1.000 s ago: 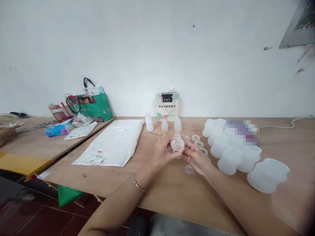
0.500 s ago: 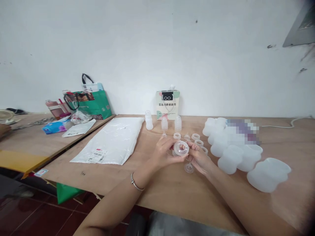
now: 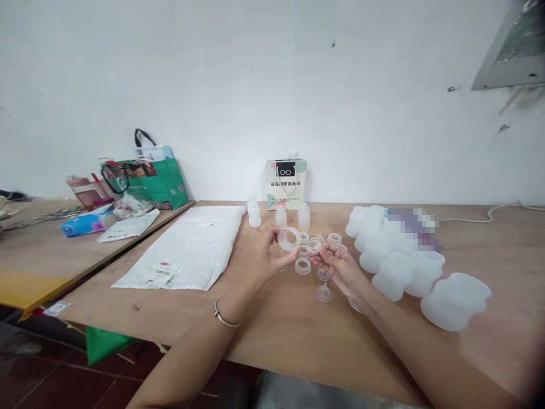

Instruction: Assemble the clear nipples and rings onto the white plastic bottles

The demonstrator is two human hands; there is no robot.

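Observation:
Between the thumb and fingers of my left hand [image 3: 267, 253] is a translucent screw ring [image 3: 289, 248], tilted with its opening towards me. Just to its right, my right hand [image 3: 344, 268] pinches a clear bottle teat [image 3: 314, 245] by its edge. Ring and teat are apart, with a small gap between them. Below and behind the hands lie several more rings [image 3: 303, 266] and clear teats [image 3: 324, 293]. The fingers partly hide some of them. At the back stand a baby bottle [image 3: 254, 212] and two small capped pieces [image 3: 304, 215].
Several frosted bottle bodies [image 3: 455, 304] lie to the right, near a blurred patch. A white plastic mailer [image 3: 187, 244] lies left. A paper bag [image 3: 286, 184] stands against the wall. A green bag [image 3: 166, 184], tissue pack [image 3: 85, 222] and pink cup [image 3: 87, 192] stand further left.
The ring and the teat were together between both hands; now they are apart. My left hand has moved left with the ring, and the right hand keeps the teat.

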